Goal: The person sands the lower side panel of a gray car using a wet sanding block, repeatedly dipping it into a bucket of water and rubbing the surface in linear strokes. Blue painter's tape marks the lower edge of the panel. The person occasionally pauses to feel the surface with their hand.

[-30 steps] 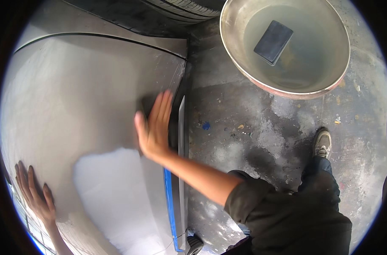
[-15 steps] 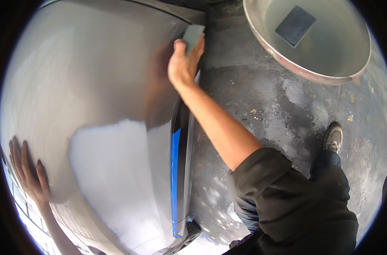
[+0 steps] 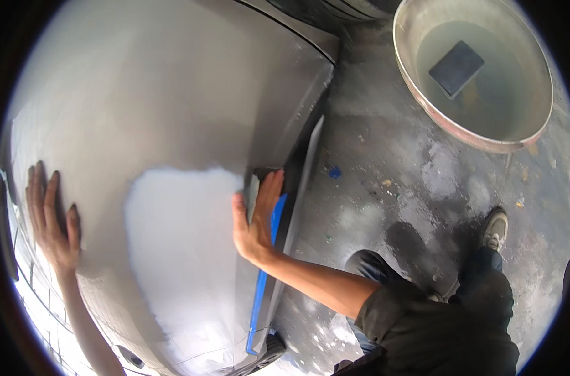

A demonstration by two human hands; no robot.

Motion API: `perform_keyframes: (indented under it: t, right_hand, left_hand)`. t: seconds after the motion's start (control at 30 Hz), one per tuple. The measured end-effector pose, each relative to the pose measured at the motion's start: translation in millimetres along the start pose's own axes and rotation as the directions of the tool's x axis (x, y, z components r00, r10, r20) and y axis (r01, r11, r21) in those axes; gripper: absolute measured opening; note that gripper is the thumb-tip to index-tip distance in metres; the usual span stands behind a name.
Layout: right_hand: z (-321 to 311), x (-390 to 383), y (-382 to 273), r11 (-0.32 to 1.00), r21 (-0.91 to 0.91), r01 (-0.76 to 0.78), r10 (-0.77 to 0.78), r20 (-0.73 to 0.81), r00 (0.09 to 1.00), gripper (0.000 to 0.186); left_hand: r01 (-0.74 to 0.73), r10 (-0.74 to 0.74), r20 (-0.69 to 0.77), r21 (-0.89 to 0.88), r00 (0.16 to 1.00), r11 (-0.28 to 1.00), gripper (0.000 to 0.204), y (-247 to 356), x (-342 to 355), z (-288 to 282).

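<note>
My left hand [image 3: 53, 225] lies flat on the grey car door panel [image 3: 153, 94], fingers spread, with nothing in it. My right hand [image 3: 257, 229] presses a thin grey-green sanding block [image 3: 253, 196] against the panel near its lower edge. Its fingers cover most of the block; the thumb stands out to the left. Beside that hand is a pale primer patch [image 3: 185, 250] with a soft-edged outline. A strip of blue masking tape [image 3: 260, 301] runs along the dark trim [image 3: 292, 200] under the panel, partly behind my right hand.
A round metal basin [image 3: 470, 128] of cloudy water stands on the floor at the far right, with a dark rectangular pad [image 3: 456, 69] in it. A car tyre [image 3: 274, 351] shows at the near end. My shoe [image 3: 495, 229] is on the stained floor [image 3: 435, 169].
My right hand has brought the sanding block nearer along the panel's lower edge, from the far end to beside the primer patch. My left hand stays flat on the panel; the view has shifted.
</note>
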State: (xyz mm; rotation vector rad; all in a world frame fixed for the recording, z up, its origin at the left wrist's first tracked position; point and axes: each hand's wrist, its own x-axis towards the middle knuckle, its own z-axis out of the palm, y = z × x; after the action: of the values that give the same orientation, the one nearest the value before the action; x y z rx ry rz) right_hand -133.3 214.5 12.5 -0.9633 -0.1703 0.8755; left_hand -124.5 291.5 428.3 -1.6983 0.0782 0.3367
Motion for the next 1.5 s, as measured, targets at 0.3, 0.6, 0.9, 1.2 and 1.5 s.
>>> perform_keyframes:
  t: [0.3, 0.6, 0.9, 1.2, 1.5]
  right_hand:
    - [-52.7, 150.2, -37.8, 0.734, -0.403, 0.546, -0.603, -0.016, 0.798, 0.103]
    - [-53.1, 71.2, -34.5, 0.414, -0.546, 0.728, -0.497, 0.534, 0.683, 0.117]
    - [-33.9, 78.6, -59.9, 0.480, -0.494, 0.725, -0.639, 0.369, 0.675, 0.109]
    - [-56.2, 183.7, -121.5, 0.217, -0.522, 0.825, -0.827, 0.351, 0.439, 0.104]
    - [-45.3, 59.5, -45.4, 0.262, -0.520, 0.813, -0.560, 0.604, 0.567, 0.085]
  left_hand:
    - [0.020, -0.020, 0.024, -0.003, 0.999, 1.000, 0.052, 8.0, 11.3, -13.1]
    - [-0.008, 0.009, -0.016, 0.043, 1.000, 0.999, 0.054, -8.4, 6.6, 1.3]
    - [0.035, -0.034, 0.030, -0.034, 0.999, 0.999, 0.054, 5.3, 0.2, -7.1]
    - [0.076, -0.077, 0.058, 0.014, 0.995, 0.997, 0.054, 6.9, 7.7, -18.7]
    - [0.079, -0.082, 0.066, 0.042, 0.995, 0.996, 0.055, 5.8, 9.3, -14.7]
